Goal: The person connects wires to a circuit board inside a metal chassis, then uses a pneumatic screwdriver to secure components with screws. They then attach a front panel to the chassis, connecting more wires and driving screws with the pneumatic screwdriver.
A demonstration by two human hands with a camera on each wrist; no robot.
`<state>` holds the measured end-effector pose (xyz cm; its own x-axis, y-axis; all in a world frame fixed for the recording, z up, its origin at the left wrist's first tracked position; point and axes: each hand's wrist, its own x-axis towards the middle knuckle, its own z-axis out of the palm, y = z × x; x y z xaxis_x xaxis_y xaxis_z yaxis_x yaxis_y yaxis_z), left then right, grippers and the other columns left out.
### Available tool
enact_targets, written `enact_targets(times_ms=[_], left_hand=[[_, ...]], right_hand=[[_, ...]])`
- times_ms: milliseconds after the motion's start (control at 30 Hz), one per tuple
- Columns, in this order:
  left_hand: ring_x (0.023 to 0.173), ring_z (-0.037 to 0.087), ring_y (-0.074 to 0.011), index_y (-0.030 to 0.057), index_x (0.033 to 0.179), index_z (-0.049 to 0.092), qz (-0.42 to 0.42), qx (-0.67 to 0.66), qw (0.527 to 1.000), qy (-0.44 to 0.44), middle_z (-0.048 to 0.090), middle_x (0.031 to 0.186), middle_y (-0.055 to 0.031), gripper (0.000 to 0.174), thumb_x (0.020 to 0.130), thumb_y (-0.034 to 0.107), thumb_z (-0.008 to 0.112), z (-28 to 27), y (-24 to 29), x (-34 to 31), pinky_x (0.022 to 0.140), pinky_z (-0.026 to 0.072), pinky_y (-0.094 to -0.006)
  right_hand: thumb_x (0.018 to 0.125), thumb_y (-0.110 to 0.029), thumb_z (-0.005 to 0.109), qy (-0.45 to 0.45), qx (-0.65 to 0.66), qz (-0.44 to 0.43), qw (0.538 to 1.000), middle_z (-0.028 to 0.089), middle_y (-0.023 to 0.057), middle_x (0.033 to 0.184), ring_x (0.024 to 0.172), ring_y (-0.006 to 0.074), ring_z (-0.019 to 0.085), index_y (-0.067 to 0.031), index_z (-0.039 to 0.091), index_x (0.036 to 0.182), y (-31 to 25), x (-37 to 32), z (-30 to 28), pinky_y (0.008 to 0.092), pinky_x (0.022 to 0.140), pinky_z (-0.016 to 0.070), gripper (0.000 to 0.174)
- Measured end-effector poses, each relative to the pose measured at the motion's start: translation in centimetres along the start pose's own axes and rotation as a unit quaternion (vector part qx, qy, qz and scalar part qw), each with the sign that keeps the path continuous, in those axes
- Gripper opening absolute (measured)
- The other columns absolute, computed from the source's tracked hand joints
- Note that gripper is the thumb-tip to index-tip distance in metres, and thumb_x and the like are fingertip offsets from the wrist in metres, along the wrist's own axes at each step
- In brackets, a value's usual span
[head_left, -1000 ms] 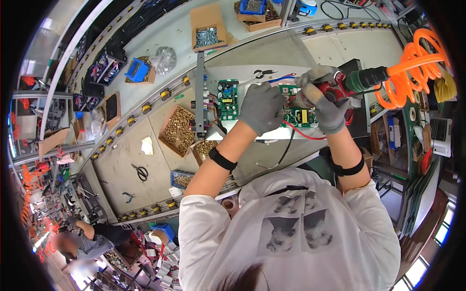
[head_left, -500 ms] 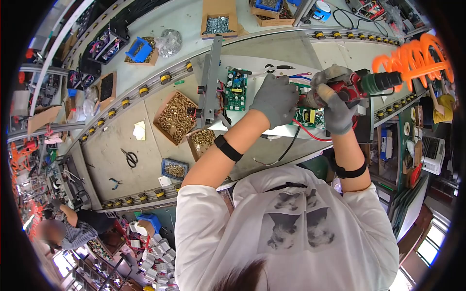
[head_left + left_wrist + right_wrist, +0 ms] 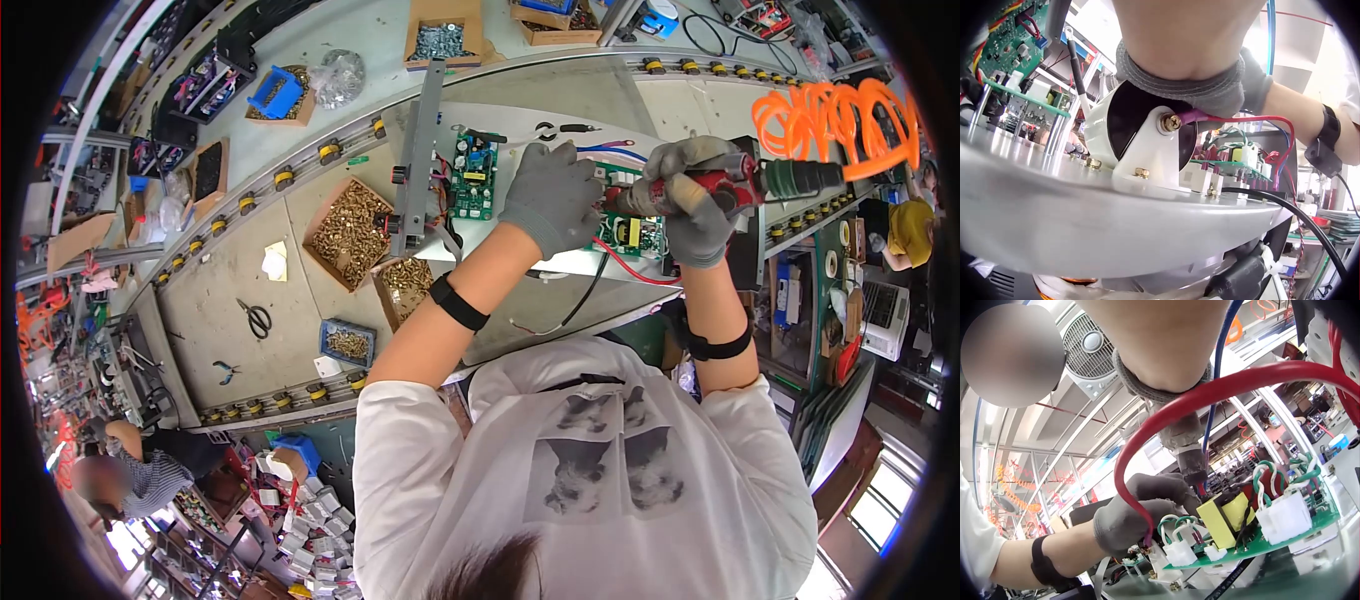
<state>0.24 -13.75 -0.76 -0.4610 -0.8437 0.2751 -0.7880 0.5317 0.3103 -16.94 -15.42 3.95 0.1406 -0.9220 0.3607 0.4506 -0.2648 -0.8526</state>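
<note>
My right hand (image 3: 697, 228), in a grey glove, grips a red air screwdriver (image 3: 738, 186) lying nearly level over the right green circuit board (image 3: 638, 238). In the right wrist view the screwdriver's nose (image 3: 1191, 464) points down beside a yellow transformer (image 3: 1225, 520). My gloved left hand (image 3: 552, 200) is close to that nose, its fingertips partly hidden; I cannot tell whether they pinch anything. Both boards, the other being the left circuit board (image 3: 474, 182), stand on a metal plate (image 3: 1116, 215). Under the left wrist are a black cylinder (image 3: 1138, 119) and a white bracket (image 3: 1155, 153).
A grey upright panel (image 3: 416, 165) edges the plate at left. Beyond it are a box of brass screws (image 3: 348, 238), a blue tray (image 3: 350, 345), scissors (image 3: 257, 320) and pliers (image 3: 226, 372). A red wire (image 3: 640, 276) loops near the hands; an orange coiled hose (image 3: 835, 120) hangs at right.
The head view has shifted. The screwdriver has swung from a rear-end-up slant to nearly level, still in the right hand. The left hand stays near its nose, with little change.
</note>
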Motion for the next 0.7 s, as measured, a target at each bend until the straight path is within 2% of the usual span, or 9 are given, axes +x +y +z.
enact_targets(times_ms=[67,233,267,333,367,467,700], left_hand=[[0.089,0.052,-0.0214,0.0132,0.076,0.067,0.009,0.01,1.0,-0.013,0.059,0.081,-0.0022,0.02,0.065,0.029,0.06,0.1,0.1,0.4,0.077,0.0365,-0.0429],[0.093,0.051,-0.0201,0.0143,0.074,0.067,0.008,0.052,0.994,-0.094,0.06,0.083,-0.0006,0.018,0.07,0.029,0.057,-0.3,0.5,1.1,0.075,0.0353,-0.0415],[0.093,0.051,-0.0201,0.0143,0.074,0.067,0.009,0.052,0.994,-0.093,0.06,0.083,-0.0006,0.018,0.07,0.029,0.057,-0.5,0.5,1.2,0.075,0.0353,-0.0415],[0.097,0.053,-0.0187,0.0136,0.079,0.068,0.007,0.063,0.99,-0.129,0.063,0.086,-0.0011,0.021,0.075,0.03,0.056,-1.0,0.7,1.4,0.078,0.0358,-0.04],[0.097,0.053,-0.0187,0.0136,0.079,0.068,0.007,0.063,0.99,-0.127,0.063,0.086,-0.0011,0.021,0.075,0.03,0.056,-1.0,0.6,1.4,0.078,0.0358,-0.04],[0.097,0.05,-0.0195,0.015,0.079,0.067,0.009,0.069,0.986,-0.153,0.061,0.088,-0.0002,0.023,0.074,0.032,0.054,-1.1,0.6,1.4,0.077,0.0344,-0.0415],[0.102,0.05,-0.0209,0.0144,0.085,0.066,0.001,0.078,0.981,-0.176,0.061,0.087,-0.0023,0.023,0.077,0.03,0.051,-1.3,0.6,1.3,0.078,0.0347,-0.0412]], right_hand=[[0.069,0.008,0.054,-0.046,-0.031,-0.025,0.998,0.057,0.011,0.081,0.076,0.0213,0.057,-0.0019,0.052,0.093,0.0,-0.3,0.2,0.0339,0.068,0.048,0.026],[0.071,0.008,0.059,0.022,-0.066,0.019,0.997,0.058,0.0091,0.08,0.073,0.016,0.057,-0.0005,0.053,0.091,0.5,-0.4,1.7,0.028,0.063,0.0483,0.023],[0.071,0.008,0.059,0.022,-0.066,0.018,0.997,0.058,0.0091,0.08,0.073,0.016,0.057,-0.0005,0.053,0.091,0.4,-0.5,1.9,0.028,0.063,0.0483,0.023],[0.072,0.008,0.061,0.019,-0.13,0.079,0.988,0.058,0.0081,0.081,0.071,0.0141,0.057,-0.0008,0.053,0.091,0.0,-0.7,2.3,0.0272,0.061,0.0486,0.022],[0.072,0.007,0.062,0.007,-0.136,0.044,0.99,0.058,0.0068,0.081,0.07,0.0131,0.057,-0.0016,0.053,0.091,0.3,-0.7,2.2,0.0271,0.061,0.049,0.023],[0.073,0.007,0.062,0.05,-0.114,0.051,0.991,0.057,0.0061,0.08,0.07,0.0135,0.057,-0.0024,0.052,0.091,0.8,-1.2,2.0,0.0275,0.061,0.0494,0.022],[0.073,0.011,0.059,0.019,-0.1,0.06,0.993,0.054,0.0062,0.083,0.072,0.0144,0.056,-0.0034,0.05,0.092,1.9,-1.3,1.3,0.0288,0.062,0.0494,0.025]])
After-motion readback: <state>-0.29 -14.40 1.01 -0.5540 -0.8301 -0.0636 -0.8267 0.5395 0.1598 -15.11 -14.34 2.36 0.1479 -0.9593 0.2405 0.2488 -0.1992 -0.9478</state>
